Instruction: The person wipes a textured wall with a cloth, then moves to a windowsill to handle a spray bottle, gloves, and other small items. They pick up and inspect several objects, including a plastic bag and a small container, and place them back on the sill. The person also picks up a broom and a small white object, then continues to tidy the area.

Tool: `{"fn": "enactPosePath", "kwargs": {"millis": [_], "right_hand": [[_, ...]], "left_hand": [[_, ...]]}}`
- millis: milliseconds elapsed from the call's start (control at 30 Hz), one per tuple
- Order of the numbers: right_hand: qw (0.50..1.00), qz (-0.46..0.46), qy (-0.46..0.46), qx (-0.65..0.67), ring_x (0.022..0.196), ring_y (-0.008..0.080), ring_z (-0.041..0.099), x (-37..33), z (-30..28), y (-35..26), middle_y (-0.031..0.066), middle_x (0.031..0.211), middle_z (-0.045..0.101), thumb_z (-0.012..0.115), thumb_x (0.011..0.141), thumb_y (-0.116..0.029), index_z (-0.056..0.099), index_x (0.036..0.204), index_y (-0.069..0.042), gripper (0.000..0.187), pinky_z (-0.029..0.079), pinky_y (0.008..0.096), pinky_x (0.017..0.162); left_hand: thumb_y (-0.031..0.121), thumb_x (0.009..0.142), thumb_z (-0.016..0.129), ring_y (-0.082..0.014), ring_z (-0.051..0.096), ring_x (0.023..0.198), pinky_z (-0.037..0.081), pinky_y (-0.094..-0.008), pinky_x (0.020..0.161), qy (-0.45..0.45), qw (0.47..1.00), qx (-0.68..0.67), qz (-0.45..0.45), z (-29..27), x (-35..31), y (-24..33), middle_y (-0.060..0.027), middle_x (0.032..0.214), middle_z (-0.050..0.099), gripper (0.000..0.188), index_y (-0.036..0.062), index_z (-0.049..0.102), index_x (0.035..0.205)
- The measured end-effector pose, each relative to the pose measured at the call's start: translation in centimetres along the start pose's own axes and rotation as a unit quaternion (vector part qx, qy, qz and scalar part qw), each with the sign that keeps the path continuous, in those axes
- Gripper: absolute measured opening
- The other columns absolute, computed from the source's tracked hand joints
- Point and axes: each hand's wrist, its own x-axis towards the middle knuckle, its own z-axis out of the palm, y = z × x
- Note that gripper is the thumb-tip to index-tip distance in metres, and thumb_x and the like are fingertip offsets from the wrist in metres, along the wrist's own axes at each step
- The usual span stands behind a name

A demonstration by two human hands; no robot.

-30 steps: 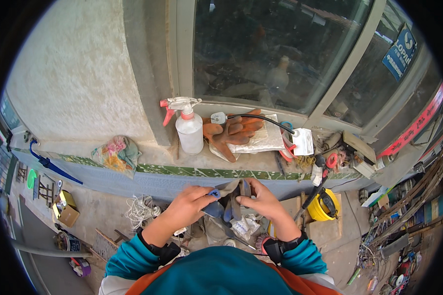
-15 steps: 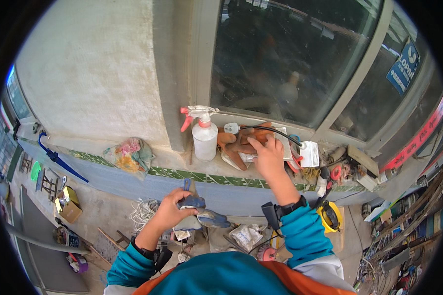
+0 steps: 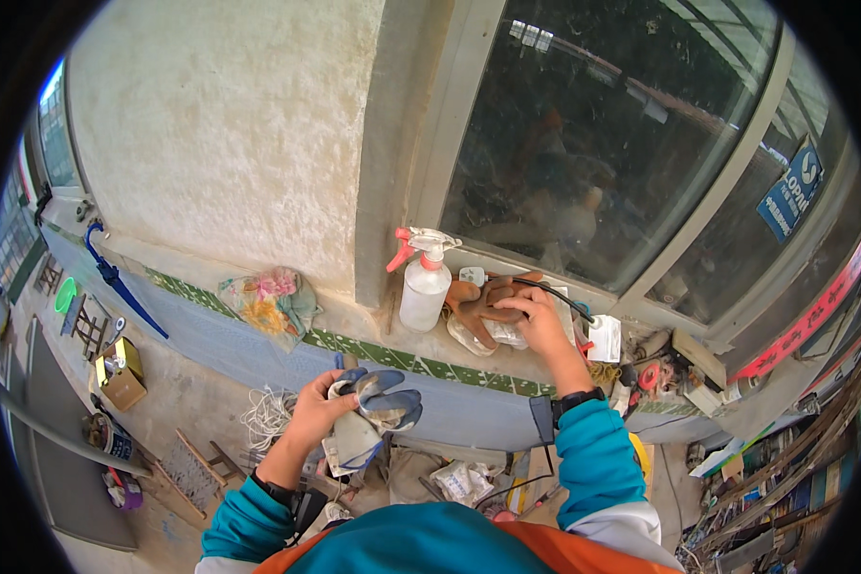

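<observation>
My left hand [image 3: 314,409] is closed on a pair of grey-and-blue coated work gloves [image 3: 385,398], held in front of the ledge with their coated fingers hanging outward. On the ledge, my right hand [image 3: 543,330] has its fingertips pinched at a brown rubber glove [image 3: 471,312]. That glove lies in a crumpled heap on pale plastic or cloth. Right beside it on the left stands a white spray bottle [image 3: 425,295] with a red trigger. A black cable with a white plug [image 3: 473,275] crosses the glove towards a white box [image 3: 604,339].
A bunched plastic bag [image 3: 275,302] lies further left on the ledge [image 3: 354,330], and a blue umbrella [image 3: 115,277] hangs beyond it. Clutter with a roll of red tape [image 3: 650,374] crowds the right end. A window [image 3: 603,163] rises behind. White cord [image 3: 270,416] lies on the floor.
My right hand's fingers have curled in onto the brown glove. My left hand has turned the work gloves so their fingers point up and right. The whole view has shifted.
</observation>
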Motion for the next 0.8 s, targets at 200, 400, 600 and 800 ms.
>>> {"fn": "enactPosePath", "kwargs": {"millis": [200, 400, 600, 800], "right_hand": [[0.996, 0.045, -0.026, 0.072, 0.108, 0.0274, 0.051, 1.6, 0.7, 0.8, 0.0093, 0.113, 0.056, 0.076, 0.071, -0.016, 0.070, 0.093, -0.013, 0.023, 0.044, 0.0337, 0.090], [0.944, 0.189, 0.147, 0.226, 0.064, 0.0116, 0.061, 3.4, 0.5, 1.5, 0.0064, 0.072, 0.067, 0.072, 0.077, -0.014, 0.068, 0.085, 0.000, 0.017, 0.048, 0.0266, 0.061], [0.905, 0.223, 0.243, 0.268, 0.065, 0.0100, 0.060, 6.5, -2.0, 2.5, 0.0054, 0.073, 0.068, 0.070, 0.076, -0.008, 0.068, 0.085, 0.003, 0.014, 0.048, 0.0270, 0.060], [0.832, 0.264, 0.255, 0.416, 0.065, 0.0118, 0.059, 8.1, -5.8, 1.8, 0.0063, 0.080, 0.065, 0.065, 0.082, -0.004, 0.065, 0.088, 0.005, 0.011, 0.047, 0.0244, 0.059]], "left_hand": [[0.003, 0.075, 0.073, -0.0096, 0.059, 0.080, 0.049, -0.0251, 0.073, -0.021, 0.999, -0.025, -0.007, 1.4, 1.2, -0.3, -0.0020, 0.094, 0.063, 0.038, 0.0014, 0.058, 0.110], [0.004, 0.077, 0.071, -0.0109, 0.060, 0.080, 0.051, -0.0264, 0.072, -0.030, 0.999, -0.036, -0.011, 2.3, 1.5, -0.2, -0.0035, 0.096, 0.064, 0.039, 0.0018, 0.058, 0.113], [0.006, 0.076, 0.073, -0.0097, 0.058, 0.083, 0.048, -0.0254, 0.075, -0.045, 0.999, -0.022, -0.016, 3.5, 1.8, 0.7, -0.0027, 0.098, 0.062, 0.039, 0.0019, 0.058, 0.112], [0.007, 0.076, 0.073, -0.0095, 0.057, 0.085, 0.047, -0.0245, 0.076, -0.064, 0.998, -0.011, 0.006, 5.4, 4.1, 1.4, -0.0028, 0.099, 0.062, 0.040, 0.0009, 0.057, 0.112]]}}
